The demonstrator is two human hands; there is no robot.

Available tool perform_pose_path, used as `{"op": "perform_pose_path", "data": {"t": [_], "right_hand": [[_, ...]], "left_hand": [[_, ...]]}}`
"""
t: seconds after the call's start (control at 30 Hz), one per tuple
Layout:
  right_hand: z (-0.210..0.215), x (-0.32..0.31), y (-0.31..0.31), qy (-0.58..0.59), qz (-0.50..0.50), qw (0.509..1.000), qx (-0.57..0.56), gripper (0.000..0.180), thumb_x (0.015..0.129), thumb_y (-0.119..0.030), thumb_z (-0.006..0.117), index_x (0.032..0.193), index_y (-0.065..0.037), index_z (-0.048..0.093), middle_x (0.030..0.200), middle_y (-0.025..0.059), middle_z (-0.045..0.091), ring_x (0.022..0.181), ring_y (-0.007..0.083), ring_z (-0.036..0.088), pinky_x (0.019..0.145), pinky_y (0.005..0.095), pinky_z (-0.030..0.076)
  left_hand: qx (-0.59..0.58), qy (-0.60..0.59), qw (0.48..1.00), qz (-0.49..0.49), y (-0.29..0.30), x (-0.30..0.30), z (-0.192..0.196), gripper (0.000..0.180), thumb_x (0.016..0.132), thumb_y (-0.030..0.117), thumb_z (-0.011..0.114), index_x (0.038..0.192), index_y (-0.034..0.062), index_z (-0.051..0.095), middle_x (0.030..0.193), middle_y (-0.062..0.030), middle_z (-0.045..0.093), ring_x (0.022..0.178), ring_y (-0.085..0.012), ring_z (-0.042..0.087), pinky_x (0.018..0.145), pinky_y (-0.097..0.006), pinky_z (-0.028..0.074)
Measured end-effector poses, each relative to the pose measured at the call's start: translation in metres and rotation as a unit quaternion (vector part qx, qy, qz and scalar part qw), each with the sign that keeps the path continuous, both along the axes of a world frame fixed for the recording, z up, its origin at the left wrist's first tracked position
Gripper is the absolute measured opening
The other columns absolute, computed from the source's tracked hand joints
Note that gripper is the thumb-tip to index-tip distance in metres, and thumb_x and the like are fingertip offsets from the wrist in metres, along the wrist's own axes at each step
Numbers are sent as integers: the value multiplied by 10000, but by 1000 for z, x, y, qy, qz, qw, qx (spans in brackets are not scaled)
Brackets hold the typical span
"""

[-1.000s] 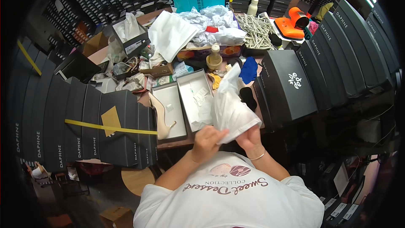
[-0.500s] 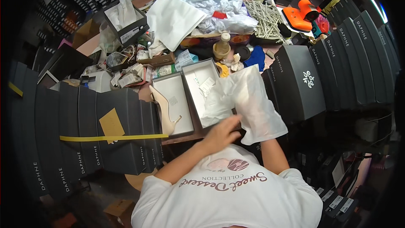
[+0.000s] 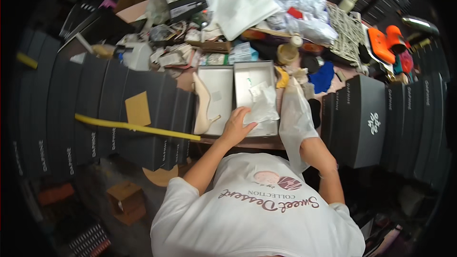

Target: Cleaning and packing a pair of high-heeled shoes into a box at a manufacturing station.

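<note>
My left hand (image 3: 237, 127) is over the near end of an open shoebox tray (image 3: 241, 74), fingers and thumb apart, beside a crumpled translucent white sheet (image 3: 264, 102) inside. Right of the tray, my right hand (image 3: 318, 154) holds up a translucent white bag (image 3: 296, 114); its fingertips are hidden by the bag. Whether anything is inside the bag I cannot make out. A pale high-heeled shoe (image 3: 202, 104) leans along the left side of a second open box part (image 3: 219, 78).
Dark shoeboxes (image 3: 143, 90) stand in a row at left, with a yellow strap (image 3: 138, 127) across them. More shoeboxes (image 3: 354, 119) line the right. Behind lie a white cloth (image 3: 240, 7), crumpled tissue paper (image 3: 309, 24), an orange device (image 3: 381, 45) and a bottle (image 3: 288, 52).
My view has shifted. My left hand has moved from beside the bag to over the tray. The bag, once spread wide over my right hand, now stands narrower and right of the tray.
</note>
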State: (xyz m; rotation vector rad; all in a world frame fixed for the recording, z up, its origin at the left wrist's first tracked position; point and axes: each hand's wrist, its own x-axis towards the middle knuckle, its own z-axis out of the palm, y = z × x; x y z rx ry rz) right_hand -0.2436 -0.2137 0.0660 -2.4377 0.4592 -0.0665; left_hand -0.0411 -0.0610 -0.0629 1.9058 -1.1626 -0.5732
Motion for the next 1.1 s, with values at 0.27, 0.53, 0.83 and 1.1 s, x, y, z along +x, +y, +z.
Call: {"op": "perform_pose_path", "data": {"t": [0.27,0.53,0.83,1.1], "right_hand": [[-25,75,16,-22,-40,865,499,485,910,-145,601,1328,32,430,1239,151,548,1049,174,590,839,275,485],[-183,198,79,70,-136,877,455,674,862,-203,604,1402,61,299,1218,288,528,1074,278,574,873,329,477],[-115,137,104,-103,-77,734,666,513,870,27,455,1362,-32,323,1268,110,507,1193,163,471,1011,304,376],[-58,94,42,-127,-4,990,68,739,759,-183,741,1381,-40,368,1347,237,413,1239,367,426,1045,445,331]], "left_hand": [[226,-15,932,282,110,52,-55,635,782,109,681,1332,-23,394,1217,-277,501,1063,-437,507,944,-480,387],[-135,200,907,344,70,-4,-50,332,940,131,508,1243,-2,514,1197,-133,568,1141,-235,527,956,-338,411],[-208,510,802,229,88,11,-30,483,874,184,548,1308,9,430,1187,-75,550,1092,-158,535,922,-292,427],[-186,530,795,227,75,21,-9,473,829,145,444,1272,-20,456,1153,-127,569,1047,-208,566,921,-325,444]]}}
